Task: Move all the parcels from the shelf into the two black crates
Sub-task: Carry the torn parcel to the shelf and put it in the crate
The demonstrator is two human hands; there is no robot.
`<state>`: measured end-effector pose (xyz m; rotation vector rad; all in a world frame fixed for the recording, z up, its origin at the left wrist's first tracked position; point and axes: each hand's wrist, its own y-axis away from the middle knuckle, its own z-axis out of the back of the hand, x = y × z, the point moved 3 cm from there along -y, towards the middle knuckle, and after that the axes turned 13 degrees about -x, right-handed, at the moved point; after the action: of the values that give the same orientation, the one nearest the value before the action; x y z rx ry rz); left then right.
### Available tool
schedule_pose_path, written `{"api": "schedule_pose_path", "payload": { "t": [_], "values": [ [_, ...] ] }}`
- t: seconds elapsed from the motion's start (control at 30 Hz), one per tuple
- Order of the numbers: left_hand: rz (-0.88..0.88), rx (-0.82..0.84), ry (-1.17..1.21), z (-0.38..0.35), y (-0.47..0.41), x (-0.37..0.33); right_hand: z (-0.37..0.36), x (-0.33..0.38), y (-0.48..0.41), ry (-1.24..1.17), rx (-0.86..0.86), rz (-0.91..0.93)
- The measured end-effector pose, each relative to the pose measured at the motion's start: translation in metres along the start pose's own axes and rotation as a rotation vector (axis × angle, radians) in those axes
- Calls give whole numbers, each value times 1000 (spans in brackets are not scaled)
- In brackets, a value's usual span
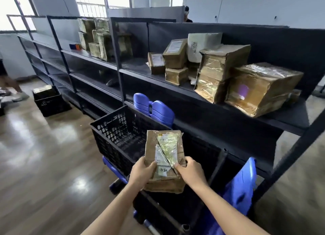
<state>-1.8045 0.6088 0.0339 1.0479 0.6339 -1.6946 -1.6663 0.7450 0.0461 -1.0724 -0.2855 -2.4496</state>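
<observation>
I hold a flat brown cardboard parcel (pixel 164 146) with a torn taped label over the black crates. My left hand (pixel 142 171) grips its near left edge and my right hand (pixel 190 171) grips its near right edge. The far black crate (pixel 109 129) looks empty inside. A second black crate (pixel 175 212) sits nearer, below the parcel, its inside dark. Several taped brown parcels (pixel 218 76) and a white one (pixel 202 43) stand on the black shelf (pixel 274 118) at the right. Another stack of parcels (pixel 100 37) stands further left on the same shelf level.
The crates ride on a blue cart (pixel 241 192) parked against the shelf. Another black crate (pixel 49 102) with a parcel in it stands on the wooden floor at the left, beside a person's legs (pixel 10 87). A person stands behind the far partition.
</observation>
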Motion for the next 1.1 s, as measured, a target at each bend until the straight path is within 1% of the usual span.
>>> {"api": "schedule_pose_path", "payload": {
  "t": [0.1, 0.23, 0.37, 0.53, 0.63, 0.8, 0.97, 1.1],
  "values": [
    [-61, 73, -52, -6, -47, -3, -20, 10, -24, -5, -71, -67],
    [-180, 189, -81, -9, -107, -18, -37, 30, -47, -14, -207, -139],
    [-272, 304, 9, -12, -149, -35, -44, 45, -57, -115, -339, -229],
    [-293, 461, 219, -14, -171, -58, -39, 61, -60, -200, -495, -277],
    [-299, 523, 345, -11, -175, -75, -28, 73, -61, -238, -580, -270],
    [-246, 581, 560, 0, -178, -98, -13, 92, -57, -319, -637, -226],
    [-228, 623, 666, 8, -179, -101, -8, 105, -48, -413, -709, -153],
    [-214, 641, 689, 5, -180, -96, -13, 99, -48, -453, -712, -161]
  ]
}}
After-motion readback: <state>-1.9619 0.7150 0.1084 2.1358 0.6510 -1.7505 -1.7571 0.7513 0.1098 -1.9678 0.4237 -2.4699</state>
